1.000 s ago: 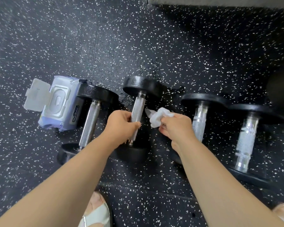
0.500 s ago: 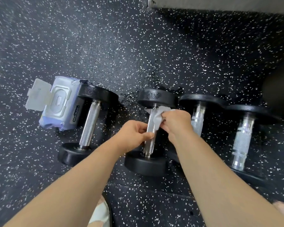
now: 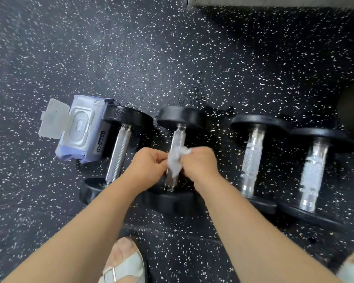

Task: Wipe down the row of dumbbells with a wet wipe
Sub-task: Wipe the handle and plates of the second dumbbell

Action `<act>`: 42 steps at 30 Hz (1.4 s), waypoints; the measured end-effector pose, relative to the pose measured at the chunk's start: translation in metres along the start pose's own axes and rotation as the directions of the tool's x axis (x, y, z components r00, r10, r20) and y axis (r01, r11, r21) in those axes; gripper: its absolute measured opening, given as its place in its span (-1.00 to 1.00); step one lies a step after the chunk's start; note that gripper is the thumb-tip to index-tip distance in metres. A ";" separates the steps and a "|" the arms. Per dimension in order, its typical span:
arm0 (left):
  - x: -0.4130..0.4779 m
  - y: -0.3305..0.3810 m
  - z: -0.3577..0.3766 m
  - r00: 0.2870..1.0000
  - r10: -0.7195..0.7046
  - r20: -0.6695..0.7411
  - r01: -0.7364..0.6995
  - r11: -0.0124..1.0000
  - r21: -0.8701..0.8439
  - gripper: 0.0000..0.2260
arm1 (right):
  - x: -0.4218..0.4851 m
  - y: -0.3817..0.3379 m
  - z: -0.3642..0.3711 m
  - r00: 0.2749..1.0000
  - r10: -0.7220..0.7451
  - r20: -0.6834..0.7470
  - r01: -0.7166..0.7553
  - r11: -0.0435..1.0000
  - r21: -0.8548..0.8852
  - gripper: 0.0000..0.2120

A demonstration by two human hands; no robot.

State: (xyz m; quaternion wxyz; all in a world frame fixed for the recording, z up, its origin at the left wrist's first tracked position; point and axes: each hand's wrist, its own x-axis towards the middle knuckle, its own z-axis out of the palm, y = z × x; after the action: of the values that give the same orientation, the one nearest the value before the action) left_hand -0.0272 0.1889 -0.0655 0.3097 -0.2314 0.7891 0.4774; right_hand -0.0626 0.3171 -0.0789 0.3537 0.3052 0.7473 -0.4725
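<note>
Our left hand and right hand both pinch the crumpled white wet wipe between them, over the second black dumbbell's knurled steel handle.

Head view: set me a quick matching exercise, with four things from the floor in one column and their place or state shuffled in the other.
Things
1 wipe pack
2 wet wipe
3 leftmost dumbbell
4 sandal

Place or state
A on a foot at the bottom edge
B held between left hand and right hand
C lid flipped open
D lies between the wipe pack and the second dumbbell

Pairs: 1-C, 2-B, 3-D, 4-A
</note>
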 end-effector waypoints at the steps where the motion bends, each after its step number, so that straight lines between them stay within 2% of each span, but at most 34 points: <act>1: 0.000 -0.001 -0.001 1.000 0.004 0.012 -0.004 1.000 -0.006 -0.84 | 0.015 -0.009 0.000 0.999 0.008 -0.033 -0.004 0.995 0.101 -0.85; 3: 0.000 -0.002 -0.002 1.000 -0.007 0.027 0.008 0.999 -0.039 -0.85 | 0.035 -0.020 0.002 0.999 0.034 -0.038 -0.021 0.952 0.305 -0.90; 4: -0.001 -0.002 -0.002 0.999 -0.011 0.039 0.013 0.998 -0.060 -0.85 | 0.037 -0.021 0.004 0.998 0.040 -0.042 -0.023 0.936 0.350 -0.94; 5: -0.001 -0.002 -0.002 0.999 -0.006 0.051 0.010 0.997 -0.078 -0.84 | 0.034 -0.021 0.006 0.997 0.022 -0.069 0.002 0.946 0.324 -0.91; 7: -0.001 0.000 0.001 0.999 -0.002 0.040 0.005 0.997 -0.071 -0.85 | 0.018 -0.011 0.006 0.990 -0.051 -0.135 0.071 0.986 0.150 -0.87; 10: 0.000 0.000 0.001 1.000 0.019 0.023 -0.018 1.000 -0.023 -0.76 | -0.018 0.010 0.002 0.987 -0.145 -0.074 0.142 0.989 -0.048 -0.75; 13: -0.003 0.002 0.001 0.998 0.019 0.067 -0.016 0.999 -0.047 -0.81 | -0.038 0.030 0.000 0.992 -0.126 0.008 0.124 0.957 -0.263 -0.66; 15: -0.005 0.002 0.001 0.998 0.011 0.061 -0.007 0.998 -0.059 -0.84 | -0.034 0.032 0.002 0.995 -0.091 0.049 0.102 0.951 -0.291 -0.70; 19: -0.004 -0.002 0.001 1.000 0.028 -0.011 -0.028 1.000 0.005 -0.75 | 0.004 0.009 0.006 0.999 0.019 0.031 -0.020 0.998 0.058 -0.72; 22: -0.006 -0.001 0.000 1.000 0.022 0.022 -0.021 0.999 -0.047 -0.85 | 0.035 -0.015 0.004 1.000 0.004 0.003 -0.005 0.956 0.294 -0.80; 24: -0.004 -0.002 0.000 1.000 0.020 0.020 -0.019 0.999 -0.042 -0.85 | 0.035 -0.018 0.003 1.000 -0.009 -0.006 0.011 0.934 0.357 -0.92; 26: -0.003 -0.001 -0.001 1.000 0.030 0.006 -0.029 0.999 -0.015 -0.86 | 0.022 -0.005 0.002 0.998 -0.055 -0.012 0.056 0.966 0.252 -0.85; 29: -0.001 0.000 -0.001 0.999 0.015 -0.035 -0.013 0.998 0.059 -0.83 | -0.004 0.026 0.000 0.991 -0.028 0.134 0.015 0.995 0.100 -0.80; 31: -0.001 0.004 -0.001 0.996 -0.021 -0.090 0.030 0.995 0.099 -0.79 | -0.012 0.040 0.000 0.973 -0.027 0.228 0.029 1.000 -0.007 -0.82; 34: -0.004 0.011 0.004 0.984 -0.017 -0.179 0.040 0.991 0.130 -0.72 | -0.012 0.037 -0.006 0.962 -0.020 0.273 0.047 0.995 -0.092 -0.86; 37: -0.005 0.019 0.016 0.972 0.000 -0.233 0.050 0.976 0.211 -0.86 | -0.001 0.028 -0.018 0.978 -0.021 0.208 0.041 0.995 -0.092 -0.87; 42: -0.002 0.026 0.033 0.959 0.022 -0.284 0.095 0.914 0.393 -0.70 | 0.010 0.017 -0.042 0.995 -0.093 -0.020 0.090 0.990 -0.104 -0.80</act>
State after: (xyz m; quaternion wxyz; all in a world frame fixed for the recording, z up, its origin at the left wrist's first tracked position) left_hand -0.0342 0.2303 -0.0596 0.2439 -0.2431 0.9019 0.2608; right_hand -0.0647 0.3633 -0.0823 0.3377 0.2576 0.7883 -0.4452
